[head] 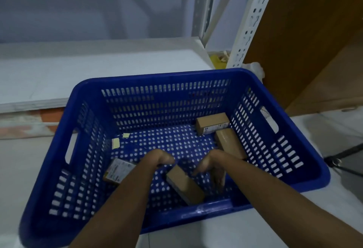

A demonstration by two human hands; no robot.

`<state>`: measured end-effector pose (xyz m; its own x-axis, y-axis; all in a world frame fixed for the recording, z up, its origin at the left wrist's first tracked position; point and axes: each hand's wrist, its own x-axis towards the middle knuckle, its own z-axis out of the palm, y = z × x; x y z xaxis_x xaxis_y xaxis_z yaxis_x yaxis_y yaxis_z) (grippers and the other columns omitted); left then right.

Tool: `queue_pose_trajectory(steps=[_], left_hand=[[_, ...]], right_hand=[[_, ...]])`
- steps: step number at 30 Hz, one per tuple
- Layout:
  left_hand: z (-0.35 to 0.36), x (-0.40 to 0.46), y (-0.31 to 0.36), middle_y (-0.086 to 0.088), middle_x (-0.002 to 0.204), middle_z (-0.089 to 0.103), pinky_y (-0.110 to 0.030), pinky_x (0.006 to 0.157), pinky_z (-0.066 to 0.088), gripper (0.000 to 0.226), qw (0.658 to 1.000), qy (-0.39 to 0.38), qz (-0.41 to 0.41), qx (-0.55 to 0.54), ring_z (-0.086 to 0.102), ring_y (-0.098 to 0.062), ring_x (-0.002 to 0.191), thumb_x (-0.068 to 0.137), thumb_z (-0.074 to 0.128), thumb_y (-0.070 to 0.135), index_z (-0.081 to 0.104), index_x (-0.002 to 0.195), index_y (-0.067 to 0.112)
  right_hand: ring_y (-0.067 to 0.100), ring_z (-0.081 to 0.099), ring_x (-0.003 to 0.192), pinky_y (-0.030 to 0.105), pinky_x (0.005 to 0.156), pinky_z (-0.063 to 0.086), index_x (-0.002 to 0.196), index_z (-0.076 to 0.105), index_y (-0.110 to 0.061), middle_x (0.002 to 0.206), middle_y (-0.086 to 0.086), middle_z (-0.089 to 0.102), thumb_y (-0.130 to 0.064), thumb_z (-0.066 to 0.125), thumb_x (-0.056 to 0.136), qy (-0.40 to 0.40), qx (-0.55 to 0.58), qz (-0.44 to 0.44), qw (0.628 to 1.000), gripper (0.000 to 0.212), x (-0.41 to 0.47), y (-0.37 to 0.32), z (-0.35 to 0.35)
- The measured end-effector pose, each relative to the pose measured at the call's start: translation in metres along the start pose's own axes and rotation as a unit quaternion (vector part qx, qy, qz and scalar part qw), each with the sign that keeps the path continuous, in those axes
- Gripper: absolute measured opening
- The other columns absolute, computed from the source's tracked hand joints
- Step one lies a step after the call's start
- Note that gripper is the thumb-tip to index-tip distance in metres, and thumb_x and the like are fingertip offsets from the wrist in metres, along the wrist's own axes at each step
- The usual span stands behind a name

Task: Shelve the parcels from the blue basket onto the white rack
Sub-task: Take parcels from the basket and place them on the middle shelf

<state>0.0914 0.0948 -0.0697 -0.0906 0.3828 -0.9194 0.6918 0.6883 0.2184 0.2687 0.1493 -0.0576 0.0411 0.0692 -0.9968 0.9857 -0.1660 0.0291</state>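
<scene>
The blue basket [306, 171] stands on the floor in front of the white rack [98, 67]. Inside it lie several small parcels. A brown parcel [184, 185] lies near the front wall, between my two hands. My left hand [160, 158] hangs curled just above its far end, holding nothing I can see. To the parcel's right, my right hand [213, 169] has its fingers spread and pointing down. Two more brown parcels [213, 123] [229, 142] lie at the back right. A printed parcel [118, 170] lies at the left, partly hidden by my left forearm.
Two small paper scraps [115, 142] lie on the basket floor at the back left. A white perforated rack post [253, 15] rises behind the basket. A brown wooden cabinet [314, 41] stands at the right. A dark strap [341, 159] lies on the floor to the right.
</scene>
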Motion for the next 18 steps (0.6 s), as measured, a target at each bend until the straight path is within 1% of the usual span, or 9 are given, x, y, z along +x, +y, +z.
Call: queue_pose_trajectory(steps=[1, 2, 3, 4, 5, 8, 11, 14, 18], left_hand=[[0.001, 0.003, -0.001, -0.005, 0.083, 0.047, -0.042, 0.067, 0.037, 0.020, 1.000, -0.005, -0.002, -0.015, 0.043, -0.021, 0.065, 0.099, 0.041, 0.033, 0.052, 0.098, 0.016], [0.003, 0.008, -0.002, -0.010, 0.105, 0.058, -0.044, 0.079, 0.047, 0.027, 0.999, -0.004, -0.003, -0.046, 0.057, -0.027, 0.087, 0.098, 0.043, 0.033, 0.054, 0.114, 0.014], [0.007, 0.014, -0.004, -0.016, 0.132, 0.052, -0.047, 0.097, 0.046, 0.040, 0.997, 0.000, -0.006, -0.077, 0.054, -0.033, 0.117, 0.097, 0.045, 0.032, 0.049, 0.131, 0.012], [0.010, 0.018, -0.006, -0.019, 0.147, 0.039, -0.048, 0.107, 0.039, 0.049, 0.995, -0.008, -0.006, -0.102, 0.040, -0.035, 0.135, 0.097, 0.047, 0.031, 0.041, 0.140, 0.009], [0.012, 0.021, -0.008, -0.019, 0.151, 0.032, -0.049, 0.111, 0.035, 0.052, 0.992, -0.024, -0.003, -0.122, 0.031, -0.035, 0.140, 0.097, 0.047, 0.030, 0.037, 0.143, 0.009], [0.012, 0.024, -0.013, -0.019, 0.146, 0.040, -0.043, 0.105, 0.040, 0.050, 0.988, -0.025, 0.004, -0.152, 0.040, -0.036, 0.134, 0.094, 0.049, 0.032, 0.044, 0.137, 0.007], [0.009, 0.021, -0.012, -0.013, 0.120, 0.053, -0.036, 0.082, 0.052, 0.040, 0.975, 0.008, 0.017, -0.221, 0.056, -0.028, 0.103, 0.091, 0.054, 0.034, 0.053, 0.122, 0.008], [0.001, 0.013, -0.006, -0.013, 0.120, 0.054, -0.034, 0.080, 0.052, 0.036, 0.951, 0.037, 0.034, -0.305, 0.056, -0.026, 0.105, 0.095, 0.049, 0.033, 0.053, 0.122, 0.011], [-0.025, -0.027, 0.010, -0.011, 0.119, 0.056, -0.033, 0.081, 0.052, 0.031, 0.916, 0.085, 0.074, -0.385, 0.056, -0.025, 0.105, 0.095, 0.048, 0.034, 0.052, 0.118, 0.012]], right_hand=[[0.042, 0.034, 0.139, 0.047, 0.106, 0.041, 0.155, 0.005, -0.007, 0.159, 0.024, 0.016, -0.046, 0.050, 0.097, -0.005, -0.015, -0.007, 1.000, 0.082, 0.004, -0.002, 0.004], [0.041, 0.033, 0.139, 0.045, 0.101, 0.043, 0.154, 0.007, -0.004, 0.159, 0.023, 0.017, -0.042, 0.048, 0.099, -0.001, -0.026, -0.016, 1.000, 0.079, 0.008, -0.003, 0.007], [0.040, 0.033, 0.139, 0.044, 0.097, 0.042, 0.153, 0.009, -0.002, 0.158, 0.023, 0.018, -0.038, 0.047, 0.100, 0.005, -0.028, -0.026, 0.999, 0.074, 0.013, -0.003, 0.011], [0.040, 0.033, 0.139, 0.043, 0.095, 0.042, 0.152, 0.012, -0.001, 0.158, 0.022, 0.019, -0.034, 0.047, 0.101, 0.008, -0.013, -0.038, 0.999, 0.071, 0.017, -0.002, 0.014], [0.040, 0.034, 0.138, 0.043, 0.094, 0.043, 0.151, 0.015, 0.000, 0.158, 0.021, 0.019, -0.033, 0.050, 0.100, 0.013, 0.016, -0.050, 0.999, 0.070, 0.021, -0.002, 0.017], [0.042, 0.035, 0.136, 0.049, 0.100, 0.046, 0.152, 0.016, -0.006, 0.159, 0.018, 0.016, -0.043, 0.061, 0.092, 0.024, 0.102, -0.076, 0.992, 0.083, 0.027, -0.003, 0.020], [0.042, 0.027, 0.141, 0.055, 0.108, 0.039, 0.154, 0.017, -0.011, 0.161, 0.014, 0.015, -0.048, 0.058, 0.092, 0.035, 0.164, -0.094, 0.981, 0.082, 0.030, -0.007, 0.014], [0.037, 0.045, 0.127, 0.052, 0.106, 0.042, 0.144, 0.036, -0.012, 0.144, 0.015, 0.041, -0.059, 0.064, 0.083, 0.078, 0.242, -0.105, 0.961, 0.082, 0.019, -0.007, 0.000], [0.034, 0.049, 0.123, 0.051, 0.100, 0.048, 0.141, 0.038, -0.014, 0.143, 0.011, 0.044, -0.058, 0.083, 0.063, 0.183, 0.204, -0.174, 0.946, 0.101, -0.027, -0.013, -0.018]])
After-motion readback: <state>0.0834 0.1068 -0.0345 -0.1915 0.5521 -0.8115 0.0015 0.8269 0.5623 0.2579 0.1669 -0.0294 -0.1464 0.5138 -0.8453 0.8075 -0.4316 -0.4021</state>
